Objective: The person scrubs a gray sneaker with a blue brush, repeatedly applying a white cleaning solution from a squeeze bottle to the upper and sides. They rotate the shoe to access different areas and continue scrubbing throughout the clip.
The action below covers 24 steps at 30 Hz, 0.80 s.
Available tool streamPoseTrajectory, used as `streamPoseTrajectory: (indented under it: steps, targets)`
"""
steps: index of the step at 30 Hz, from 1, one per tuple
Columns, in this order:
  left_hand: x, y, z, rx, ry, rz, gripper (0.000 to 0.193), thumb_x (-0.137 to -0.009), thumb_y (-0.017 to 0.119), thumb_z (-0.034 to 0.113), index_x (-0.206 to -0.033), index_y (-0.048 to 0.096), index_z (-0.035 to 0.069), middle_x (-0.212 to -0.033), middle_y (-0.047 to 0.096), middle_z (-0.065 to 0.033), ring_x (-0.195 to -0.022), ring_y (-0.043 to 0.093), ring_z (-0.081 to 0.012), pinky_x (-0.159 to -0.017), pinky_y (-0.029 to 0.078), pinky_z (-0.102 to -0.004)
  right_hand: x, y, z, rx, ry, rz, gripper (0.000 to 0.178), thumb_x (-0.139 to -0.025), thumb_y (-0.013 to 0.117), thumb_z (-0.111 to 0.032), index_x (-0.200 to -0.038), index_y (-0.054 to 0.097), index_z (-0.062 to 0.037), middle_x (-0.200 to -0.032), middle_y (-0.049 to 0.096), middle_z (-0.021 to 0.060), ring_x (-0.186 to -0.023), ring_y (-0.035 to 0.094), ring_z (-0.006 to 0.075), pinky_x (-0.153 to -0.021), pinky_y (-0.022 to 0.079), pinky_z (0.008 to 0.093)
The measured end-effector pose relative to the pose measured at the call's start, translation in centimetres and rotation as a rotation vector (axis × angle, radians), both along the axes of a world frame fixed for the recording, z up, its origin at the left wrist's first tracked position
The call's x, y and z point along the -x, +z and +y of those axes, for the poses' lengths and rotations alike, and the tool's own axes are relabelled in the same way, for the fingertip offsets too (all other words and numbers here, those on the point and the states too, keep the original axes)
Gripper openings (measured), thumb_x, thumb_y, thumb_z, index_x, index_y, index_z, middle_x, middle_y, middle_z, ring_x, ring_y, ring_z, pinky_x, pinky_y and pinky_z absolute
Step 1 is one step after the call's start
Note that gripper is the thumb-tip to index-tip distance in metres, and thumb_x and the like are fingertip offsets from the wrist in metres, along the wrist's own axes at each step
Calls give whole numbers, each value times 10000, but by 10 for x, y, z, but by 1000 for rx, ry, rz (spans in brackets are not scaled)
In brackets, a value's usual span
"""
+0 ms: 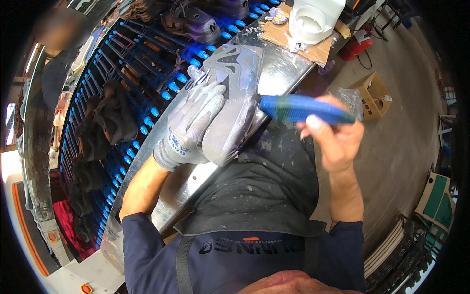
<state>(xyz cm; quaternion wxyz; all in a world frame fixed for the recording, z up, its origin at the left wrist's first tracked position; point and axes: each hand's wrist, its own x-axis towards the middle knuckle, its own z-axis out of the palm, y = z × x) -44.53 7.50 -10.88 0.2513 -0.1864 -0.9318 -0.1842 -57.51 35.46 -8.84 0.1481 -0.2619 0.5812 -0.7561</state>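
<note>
A grey shoe (227, 122) with darker panels lies tilted over the edge of the metal worktop (281, 73). My left hand (193, 120), in a pale grey knitted glove, is closed over the shoe's left side, and its fingers lie across the upper. My bare right hand (338, 139) grips a brush (298, 108) with a blue handle, slightly smeared by motion. The dark tip of the brush meets the shoe's right edge, near its middle. A dark, paint-flecked apron (264, 181) hangs below the shoe.
A conveyor with blue-tipped rollers (147, 110) runs along the left, carrying several dark shoes (115, 112). At the far end of the worktop, a white container (313, 22) rests on cardboard (274, 34). A cardboard box (374, 95) stands on the floor at right. Another person (56, 73) is at far left.
</note>
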Motion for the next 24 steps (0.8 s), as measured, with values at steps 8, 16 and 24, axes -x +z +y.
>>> streamPoseTrajectory:
  steps: [8, 16, 24]
  targets:
    - [8, 10, -2, 15, -34, -30, 888, -623, 906, 229, -1400, 589, -62, -1427, 612, -293, -1350, 587, -481, -1182, 428, -571, 21, 9, 4, -87, 165, 163, 96, -918, 723, 16, -980, 724, 89, -906, 702, 130, -733, 659, 140, -622, 515, 258]
    - [16, 14, 0, 52, 9, -17, 892, -601, 909, 252, -1383, 608, -56, -1401, 629, -284, -1317, 617, -454, -1143, 465, -552, 5, 21, 9, -120, 145, 482, 197, -890, 726, -40, -1014, 700, 111, -936, 703, 199, -710, 674, 192, -632, 541, 301]
    - [27, 29, 2, 14, -52, 23, 954, -589, 938, 305, -1399, 586, -55, -1348, 650, -288, -1242, 653, -458, -1084, 504, -520, -15, 38, 10, -153, 66, 930, 332, -743, 819, 2, -1055, 711, 31, -925, 743, 168, -734, 757, 253, -603, 601, 319]
